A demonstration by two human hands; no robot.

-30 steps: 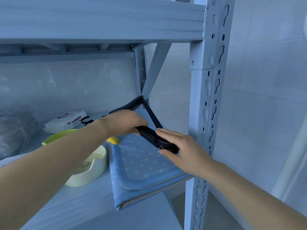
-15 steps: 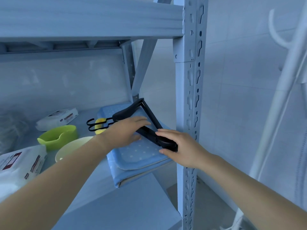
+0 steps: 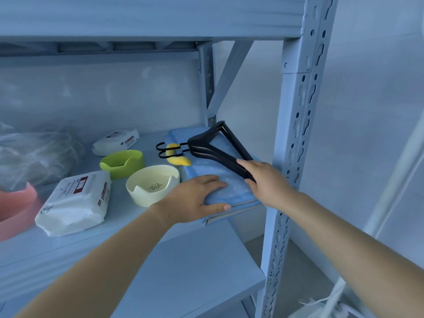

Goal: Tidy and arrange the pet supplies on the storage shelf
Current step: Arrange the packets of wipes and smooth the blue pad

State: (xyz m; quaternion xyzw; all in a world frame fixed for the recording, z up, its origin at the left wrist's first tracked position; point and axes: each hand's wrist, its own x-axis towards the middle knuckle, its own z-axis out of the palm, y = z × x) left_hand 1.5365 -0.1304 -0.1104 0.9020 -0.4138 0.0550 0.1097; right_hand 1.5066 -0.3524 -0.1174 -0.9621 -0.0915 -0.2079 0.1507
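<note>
Hangers [image 3: 206, 146] point hooks leftward; right hand [image 3: 266, 180] fingers clamp them, left hand [image 3: 195, 198] fingers flat.

Shelf [image 3: 128, 218] R end: mat [image 3: 229, 191], next to post [image 3: 296, 134].
On mat: hangers [image 3: 213, 148], hooks off its L edge.
L of mat: bowl [image 3: 152, 187]; 2nd bowl [image 3: 122, 162] behind it.
Further L: wipes pack [image 3: 75, 203] in front, 2nd pack [image 3: 115, 142] at back.
</note>
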